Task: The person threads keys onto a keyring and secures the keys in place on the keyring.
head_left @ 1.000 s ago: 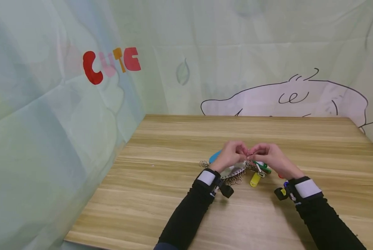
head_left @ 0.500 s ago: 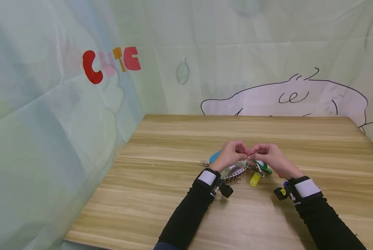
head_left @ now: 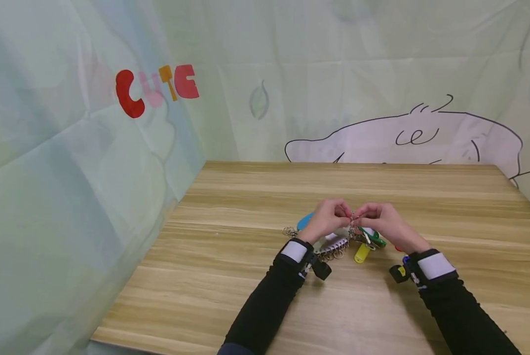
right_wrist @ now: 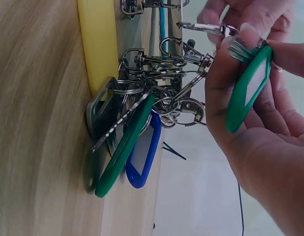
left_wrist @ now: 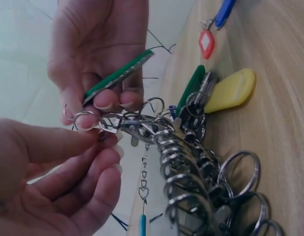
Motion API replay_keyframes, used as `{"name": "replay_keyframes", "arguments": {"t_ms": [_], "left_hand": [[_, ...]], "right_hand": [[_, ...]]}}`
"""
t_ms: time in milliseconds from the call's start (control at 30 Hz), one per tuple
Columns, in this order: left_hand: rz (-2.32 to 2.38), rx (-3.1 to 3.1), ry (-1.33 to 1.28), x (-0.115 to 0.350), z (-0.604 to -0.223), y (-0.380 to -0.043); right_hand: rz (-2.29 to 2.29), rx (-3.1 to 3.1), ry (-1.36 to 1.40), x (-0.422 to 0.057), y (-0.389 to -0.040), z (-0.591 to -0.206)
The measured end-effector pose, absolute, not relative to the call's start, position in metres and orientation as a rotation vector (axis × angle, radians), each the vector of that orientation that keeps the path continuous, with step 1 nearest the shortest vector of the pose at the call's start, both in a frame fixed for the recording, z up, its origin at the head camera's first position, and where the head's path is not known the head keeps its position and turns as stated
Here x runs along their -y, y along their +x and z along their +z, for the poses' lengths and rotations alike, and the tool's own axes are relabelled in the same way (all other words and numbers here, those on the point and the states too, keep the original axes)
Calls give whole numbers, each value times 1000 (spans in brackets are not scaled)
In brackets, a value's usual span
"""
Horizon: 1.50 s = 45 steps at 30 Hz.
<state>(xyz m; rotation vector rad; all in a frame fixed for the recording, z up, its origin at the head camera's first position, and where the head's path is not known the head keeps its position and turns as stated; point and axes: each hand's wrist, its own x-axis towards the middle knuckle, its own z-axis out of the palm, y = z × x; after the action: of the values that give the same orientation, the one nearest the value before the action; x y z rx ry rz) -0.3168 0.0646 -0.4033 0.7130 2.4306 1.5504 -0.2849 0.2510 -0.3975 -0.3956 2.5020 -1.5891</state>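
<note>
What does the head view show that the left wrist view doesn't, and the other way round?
Head only: the CUTE lettering and both black sleeves.
Left wrist only: the separate links of a small chain and the diamond shape of the red tag, a mere speck of red in the head view.
Shared: the left hand, right hand, metal rings, yellow tag and wooden table.

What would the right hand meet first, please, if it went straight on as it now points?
In the head view, the right hand would probably meet the left hand first, though depth between them is unclear.
</note>
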Motion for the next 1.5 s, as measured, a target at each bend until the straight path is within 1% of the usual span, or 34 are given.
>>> {"name": "replay_keyframes", "arguments": {"t_ms": [100, 433, 700, 1067, 1167, 1333, 1500], "left_hand": [[1533, -2457, 738, -66, -404, -317], [1566, -2442, 674, -66, -407, -317], [1437, -2525, 786, -67, -405, -318], [1531, -2442, 589, -70, -406, -316], [1492, -2454, 637, -70, -406, -317], [1381, -2546, 814, -69, -407, -318], [1471, -2516, 801, -69, -407, -318]], "right_hand": [[-1609, -2491, -374, -250, -285, -397], [-1558, -2535, -406, -250, -285, -397], [-1583, -2509, -399, -250, -284, -397], [-1568, -2512, -466, -251, -284, -398], [-1572, -2502, -472, -251, -284, -398], [-1596, -2492, -438, -251, -284, -398], [-1622, -2489, -417, -252, -285, -399]]}}
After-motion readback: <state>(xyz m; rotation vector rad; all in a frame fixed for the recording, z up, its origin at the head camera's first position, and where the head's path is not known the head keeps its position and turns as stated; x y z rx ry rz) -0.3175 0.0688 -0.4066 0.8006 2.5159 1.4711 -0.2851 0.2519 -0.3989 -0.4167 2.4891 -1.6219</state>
